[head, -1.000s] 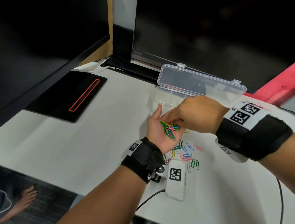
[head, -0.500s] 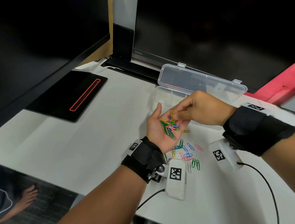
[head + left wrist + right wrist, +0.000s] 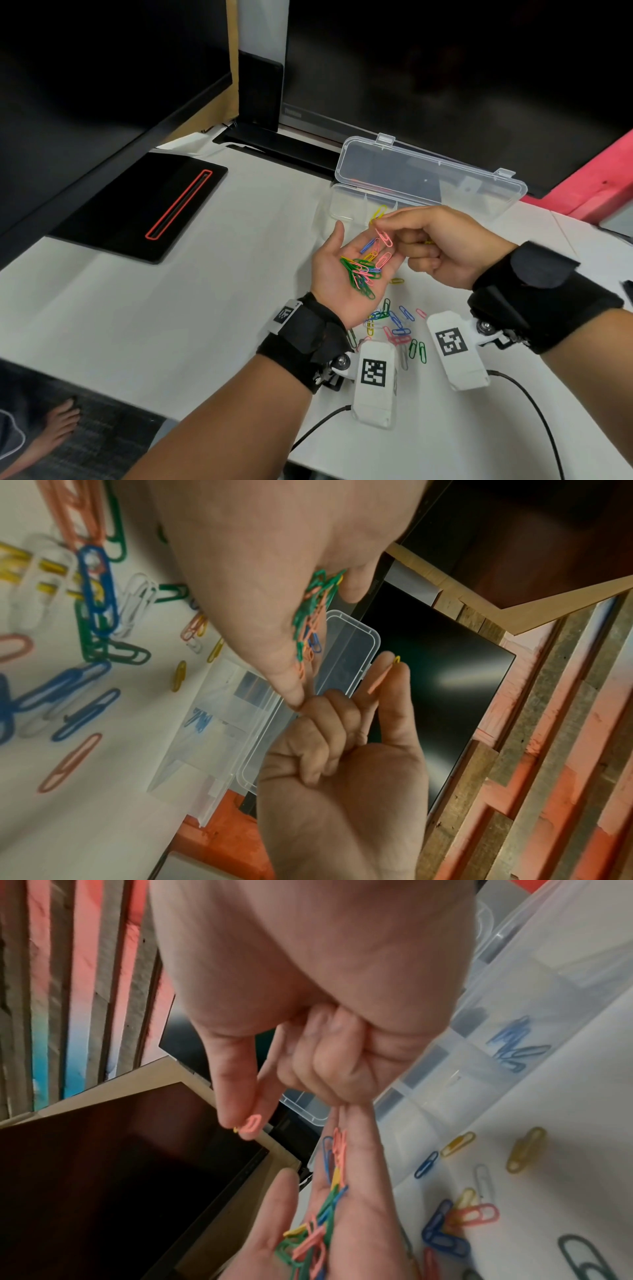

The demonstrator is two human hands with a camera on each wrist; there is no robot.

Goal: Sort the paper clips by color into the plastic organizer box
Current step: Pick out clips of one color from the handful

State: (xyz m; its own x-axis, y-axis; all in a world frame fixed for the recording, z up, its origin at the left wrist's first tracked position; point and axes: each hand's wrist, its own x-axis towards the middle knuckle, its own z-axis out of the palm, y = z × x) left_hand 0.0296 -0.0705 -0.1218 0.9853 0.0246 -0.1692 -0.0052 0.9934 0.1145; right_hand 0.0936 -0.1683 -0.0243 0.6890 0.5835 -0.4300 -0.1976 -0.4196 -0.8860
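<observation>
My left hand [image 3: 337, 263] lies palm up over the white table, its fingers relaxed, carrying a heap of green, pink, blue and yellow paper clips [image 3: 363, 270]. Just above its fingers, my right hand [image 3: 381, 226] pinches a pink clip [image 3: 384, 237] and a yellow clip [image 3: 378, 213] between thumb and forefinger; the other fingers are curled. The right wrist view shows the pink clip [image 3: 251, 1123] at the fingertips. The clear organizer box [image 3: 342, 202] stands behind, lid [image 3: 428, 174] open. Blue clips [image 3: 514, 1049] lie in one compartment. Several loose clips [image 3: 397, 325] lie under my wrists.
Two dark monitors stand behind the box. A black monitor base with a red stripe [image 3: 147, 205] sits at the left. A red beam [image 3: 609, 178] runs at the right. White wrist cameras [image 3: 373, 377] and cables hang near the table's front edge.
My right hand lifted off the left palm, first with a yellow clip, and now also pinches a pink one. Its wrist turned palm-side down. The left hand stayed put.
</observation>
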